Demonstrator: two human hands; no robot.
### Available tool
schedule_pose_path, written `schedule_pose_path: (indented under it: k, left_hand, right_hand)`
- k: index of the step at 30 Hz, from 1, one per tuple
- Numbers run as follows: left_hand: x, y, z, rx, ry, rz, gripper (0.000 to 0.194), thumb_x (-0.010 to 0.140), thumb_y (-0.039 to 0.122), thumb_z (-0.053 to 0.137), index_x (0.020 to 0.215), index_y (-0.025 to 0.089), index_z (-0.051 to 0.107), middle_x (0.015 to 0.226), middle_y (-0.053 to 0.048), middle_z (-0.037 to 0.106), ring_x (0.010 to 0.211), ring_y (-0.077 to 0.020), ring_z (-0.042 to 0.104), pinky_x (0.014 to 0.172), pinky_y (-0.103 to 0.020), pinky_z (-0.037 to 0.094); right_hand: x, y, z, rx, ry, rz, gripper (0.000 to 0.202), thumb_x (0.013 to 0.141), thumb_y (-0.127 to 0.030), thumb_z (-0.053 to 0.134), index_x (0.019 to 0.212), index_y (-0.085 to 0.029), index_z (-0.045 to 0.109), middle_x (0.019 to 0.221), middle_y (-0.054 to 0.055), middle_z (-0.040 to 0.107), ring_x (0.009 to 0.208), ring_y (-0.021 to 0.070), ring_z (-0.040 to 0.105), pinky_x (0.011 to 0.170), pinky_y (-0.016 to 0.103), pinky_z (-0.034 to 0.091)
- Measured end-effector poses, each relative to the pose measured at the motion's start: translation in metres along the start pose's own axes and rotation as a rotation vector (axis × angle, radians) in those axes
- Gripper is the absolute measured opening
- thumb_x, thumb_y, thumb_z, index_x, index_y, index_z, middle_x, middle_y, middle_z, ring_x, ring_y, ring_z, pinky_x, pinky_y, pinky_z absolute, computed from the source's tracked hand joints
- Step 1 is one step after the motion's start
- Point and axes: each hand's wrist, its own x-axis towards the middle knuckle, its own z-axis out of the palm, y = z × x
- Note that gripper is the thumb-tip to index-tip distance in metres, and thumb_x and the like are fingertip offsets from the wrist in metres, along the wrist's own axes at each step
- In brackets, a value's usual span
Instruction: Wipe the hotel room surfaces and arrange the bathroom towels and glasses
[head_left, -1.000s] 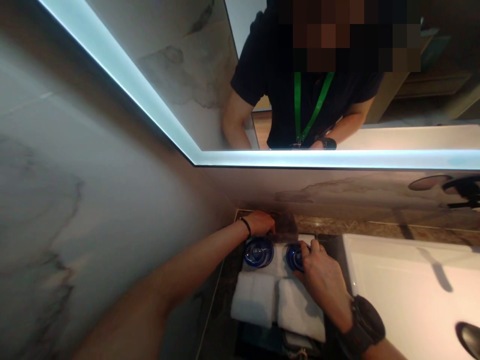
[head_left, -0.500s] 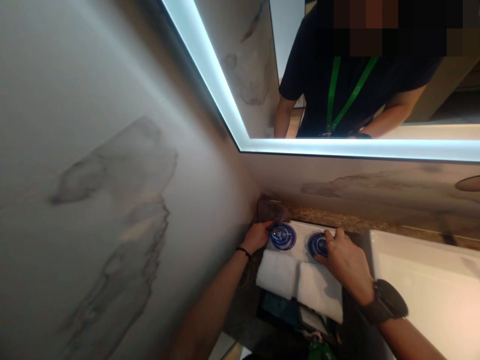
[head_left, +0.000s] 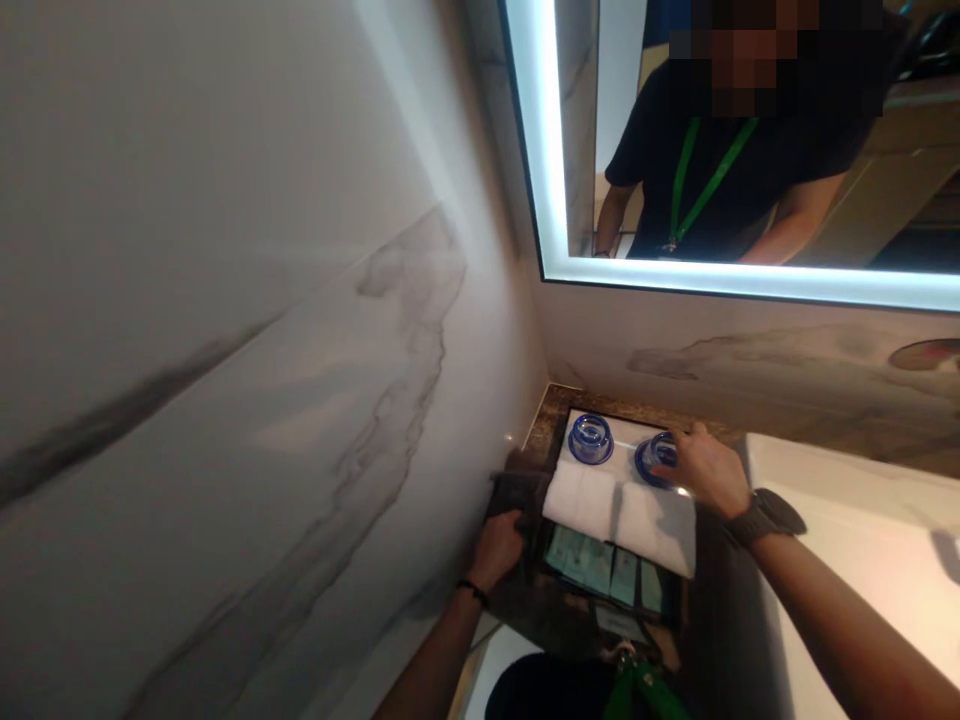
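The left hand [head_left: 499, 550] pinches what looks like a dark cloth [head_left: 517, 490] beside the tray's [head_left: 559, 442] left edge. The right hand [head_left: 712, 470] pinches the right glass [head_left: 661, 458], a gap from the left glass [head_left: 591, 439].

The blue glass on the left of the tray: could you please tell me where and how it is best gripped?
Probably by opposite sides of its narrower upper part, coming straight down from above. The blue glass rises from a wider round base, and the folded white towels lie close on its near side, so a low approach from there looks tight.
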Motion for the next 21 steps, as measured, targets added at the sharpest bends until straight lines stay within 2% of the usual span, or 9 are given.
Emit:
schedule_pose_path:
  k: [4,5,7,10,12,14,17,19,21]
  left_hand:
    - [-0.054,-0.011,0.046,0.027,-0.091,-0.071,0.045,0.08,0.004,0.041,0.114,0.019,0.066,0.105,-0.01,0.073,0.096,-0.0199,0.069,0.08,-0.024,0.052]
    - [-0.062,-0.014,0.052,0.042,-0.071,-0.072,0.046,0.081,0.006,0.041,0.12,0.018,0.064,0.108,-0.012,0.072,0.096,-0.0212,0.069,0.081,-0.026,0.052]
    - [-0.072,-0.02,0.06,0.096,0.055,-0.025,0.051,0.084,0.011,0.041,0.134,0.015,0.053,0.122,-0.016,0.064,0.106,-0.0246,0.064,0.089,-0.032,0.051]
    - [-0.066,-0.025,0.063,0.198,0.294,0.139,0.067,0.081,0.008,0.043,0.146,0.021,0.036,0.149,-0.014,0.038,0.131,-0.0287,0.043,0.108,-0.042,0.037]
    - [-0.053,-0.026,0.063,0.227,0.345,0.218,0.079,0.074,0.005,0.048,0.148,0.026,0.032,0.158,-0.01,0.022,0.141,-0.0315,0.027,0.113,-0.047,0.028]
    - [-0.038,-0.024,0.065,0.233,0.342,0.24,0.083,0.07,0.008,0.053,0.148,0.027,0.031,0.16,-0.01,0.015,0.141,-0.0352,0.022,0.112,-0.049,0.025]
    - [-0.025,-0.018,0.072,0.25,0.313,0.199,0.078,0.072,0.018,0.059,0.146,0.024,0.036,0.156,-0.013,0.023,0.134,-0.0399,0.029,0.103,-0.051,0.034]
    - [-0.027,-0.013,0.079,0.275,0.314,0.149,0.073,0.074,0.02,0.059,0.144,0.021,0.04,0.151,-0.015,0.031,0.124,-0.0391,0.037,0.093,-0.049,0.042]
    - [-0.035,-0.008,0.089,0.302,0.339,0.103,0.066,0.077,0.018,0.055,0.142,0.021,0.043,0.146,-0.016,0.038,0.115,-0.0352,0.043,0.086,-0.044,0.045]
  right_hand:
    - [-0.006,-0.003,0.002,-0.005,0.033,0.02,0.045,0.085,-0.045,0.064,0.117,-0.014,0.057,0.096,0.013,0.054,0.082,0.0272,0.064,0.062,0.03,0.045]
    - [-0.007,-0.004,0.004,-0.003,0.041,0.023,0.045,0.085,-0.045,0.063,0.117,-0.015,0.057,0.097,0.013,0.054,0.083,0.0269,0.064,0.062,0.03,0.045]
    - [-0.009,-0.006,0.008,0.005,0.056,0.034,0.045,0.085,-0.045,0.063,0.118,-0.015,0.056,0.099,0.013,0.055,0.083,0.0263,0.064,0.062,0.03,0.045]
    - [-0.013,-0.007,0.017,0.02,0.099,0.073,0.063,0.086,-0.051,0.06,0.132,-0.01,0.045,0.108,0.017,0.056,0.092,0.0288,0.062,0.069,0.033,0.05]
    - [-0.021,-0.009,0.022,0.024,0.144,0.093,0.079,0.086,-0.056,0.057,0.14,-0.004,0.033,0.124,0.023,0.051,0.109,0.0321,0.055,0.085,0.037,0.05]
    - [-0.038,-0.014,0.026,0.06,0.247,0.087,0.081,0.088,-0.057,0.054,0.142,-0.002,0.03,0.136,0.023,0.043,0.122,0.0328,0.045,0.1,0.039,0.044]
    - [-0.084,-0.032,0.034,0.194,0.34,0.014,0.057,0.096,-0.047,0.042,0.135,-0.006,0.042,0.133,0.018,0.049,0.122,0.0284,0.045,0.104,0.039,0.04]
    - [-0.122,-0.052,0.048,0.25,0.23,-0.085,0.041,0.099,-0.038,0.036,0.125,-0.012,0.053,0.121,0.013,0.059,0.112,0.0236,0.053,0.098,0.036,0.046]
    - [-0.155,-0.074,0.071,0.25,0.097,-0.175,0.029,0.096,-0.029,0.045,0.117,-0.017,0.06,0.111,0.008,0.064,0.099,0.0205,0.06,0.09,0.032,0.051]
